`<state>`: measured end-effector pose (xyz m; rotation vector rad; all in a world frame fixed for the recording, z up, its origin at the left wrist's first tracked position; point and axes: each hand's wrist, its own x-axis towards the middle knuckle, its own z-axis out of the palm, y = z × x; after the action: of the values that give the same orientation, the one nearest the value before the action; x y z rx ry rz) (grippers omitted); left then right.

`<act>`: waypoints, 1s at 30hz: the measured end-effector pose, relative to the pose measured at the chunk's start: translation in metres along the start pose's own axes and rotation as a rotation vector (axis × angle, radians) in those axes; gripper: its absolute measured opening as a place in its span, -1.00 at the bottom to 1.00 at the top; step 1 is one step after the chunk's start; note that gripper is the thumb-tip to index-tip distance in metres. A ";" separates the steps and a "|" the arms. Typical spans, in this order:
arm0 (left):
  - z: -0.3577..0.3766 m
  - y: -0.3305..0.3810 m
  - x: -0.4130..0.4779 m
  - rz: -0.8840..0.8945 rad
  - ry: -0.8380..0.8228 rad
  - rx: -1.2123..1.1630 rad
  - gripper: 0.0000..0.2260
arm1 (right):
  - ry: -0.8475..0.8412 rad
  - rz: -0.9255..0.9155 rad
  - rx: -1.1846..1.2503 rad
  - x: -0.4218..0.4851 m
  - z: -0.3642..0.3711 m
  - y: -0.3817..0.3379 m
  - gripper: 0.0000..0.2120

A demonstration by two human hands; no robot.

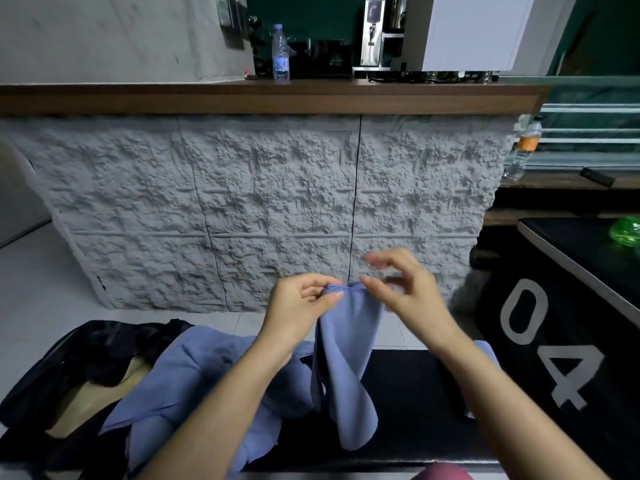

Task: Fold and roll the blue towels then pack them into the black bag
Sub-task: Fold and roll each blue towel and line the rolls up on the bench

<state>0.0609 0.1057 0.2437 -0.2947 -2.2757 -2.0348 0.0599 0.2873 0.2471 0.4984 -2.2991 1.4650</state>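
A single wide-angle view, worn on the person's head, looks forward and down; both forearms enter from the bottom edge, and the left hand [300, 301] and right hand [407, 289] sit close to the lens, just below centre. It faces the textured grey counter front [277, 202] squarely, with the wooden countertop [242, 98] bowed across the upper part and the black bag [86, 355] at lower left

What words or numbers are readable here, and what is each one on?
"04": big pale numerals on the black box at right.
Blue label, water bottle on the wooden counter: too small to read.
Orange label, bottle at far right: blurred, unreadable.
Front panel of the silver machine on the counter: too small to read.
Blue towel held up, black bag: no writing seen.
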 end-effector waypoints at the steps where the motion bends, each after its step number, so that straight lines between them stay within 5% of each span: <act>1: -0.001 0.001 0.001 -0.002 -0.025 -0.012 -0.82 | -0.089 -0.063 -0.128 0.005 -0.008 0.009 -0.50; 3: -0.006 0.003 0.003 -0.012 -0.081 -0.025 -0.83 | -0.376 0.024 -0.246 0.013 -0.017 0.027 -0.18; 4: -0.010 0.002 0.005 -0.010 -0.087 -0.013 -0.84 | -0.494 0.101 -0.248 0.015 -0.019 0.035 -0.23; 6: -0.021 0.000 0.009 -0.024 -0.061 0.036 -0.83 | -0.580 0.227 -0.225 0.018 -0.021 0.049 -0.69; 8: -0.036 -0.004 0.017 -0.063 -0.007 0.100 -0.82 | -0.533 0.251 -0.215 0.023 -0.028 0.049 -0.87; 11: -0.048 0.003 0.030 -0.027 0.039 0.127 -0.83 | -0.456 0.202 -0.207 0.039 -0.045 0.027 -0.88; 15: -0.039 -0.001 0.034 0.089 0.115 0.060 -0.82 | 0.031 -0.135 -0.428 0.025 -0.035 0.024 -0.87; 17: -0.031 -0.030 0.030 -0.016 0.069 0.133 -0.80 | -0.038 0.033 -0.586 0.001 -0.018 0.041 -0.88; 19: -0.030 -0.056 0.026 -0.099 0.044 0.166 -0.86 | -0.121 0.227 -0.488 -0.017 -0.012 0.057 -0.84; 22: -0.034 -0.049 0.028 -0.066 0.041 0.155 -0.85 | -0.001 0.228 -0.256 -0.016 -0.023 0.053 -0.82; 26: -0.041 -0.030 0.038 0.007 -0.030 0.132 -0.87 | -0.058 0.257 -0.014 -0.004 -0.035 0.043 -0.80; 30: -0.040 -0.058 0.053 -0.060 -0.109 0.280 -0.81 | -0.241 0.350 -0.120 0.007 -0.038 0.063 -0.90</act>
<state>-0.0053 0.0652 0.2012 -0.3278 -2.6246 -1.7309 0.0277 0.3461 0.2156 0.2575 -2.7576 1.4711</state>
